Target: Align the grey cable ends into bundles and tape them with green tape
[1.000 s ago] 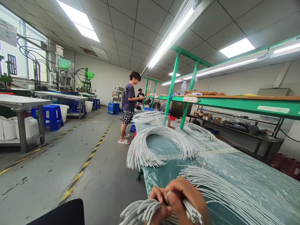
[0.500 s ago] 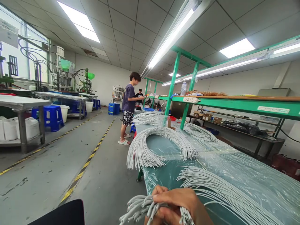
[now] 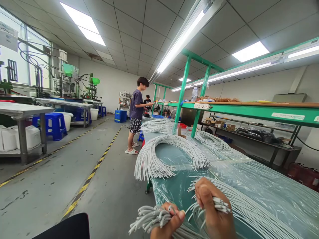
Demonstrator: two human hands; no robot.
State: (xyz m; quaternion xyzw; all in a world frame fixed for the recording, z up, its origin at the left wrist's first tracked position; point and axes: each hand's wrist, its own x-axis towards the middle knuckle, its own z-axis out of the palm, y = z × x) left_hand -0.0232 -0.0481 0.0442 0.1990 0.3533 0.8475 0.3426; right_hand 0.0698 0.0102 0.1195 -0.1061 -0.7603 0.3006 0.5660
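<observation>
At the bottom centre my left hand (image 3: 170,219) is closed round a bundle of pale grey cables (image 3: 149,217), their cut ends pointing left. To its right and a little higher, my right hand (image 3: 213,205) is closed on the other ends of grey cables (image 3: 221,205), which stick out past the fist. The lengths between the two hands dip low and are partly hidden. Beneath my right hand a spread of long grey cables (image 3: 254,202) lies on the plastic-covered table. A looped bundle of similar cables (image 3: 149,156) rests farther along it.
The table (image 3: 269,176) runs away under a green frame (image 3: 183,88) with a shelf. More coiled cables (image 3: 211,141) lie near the posts. A person (image 3: 137,113) stands at the table's left side, another farther back. Blue stools (image 3: 55,124) and machines line the left.
My hands were together at the bundle and are now apart. The right hand has moved up and right with cable ends in it; the left stays low with its bundle.
</observation>
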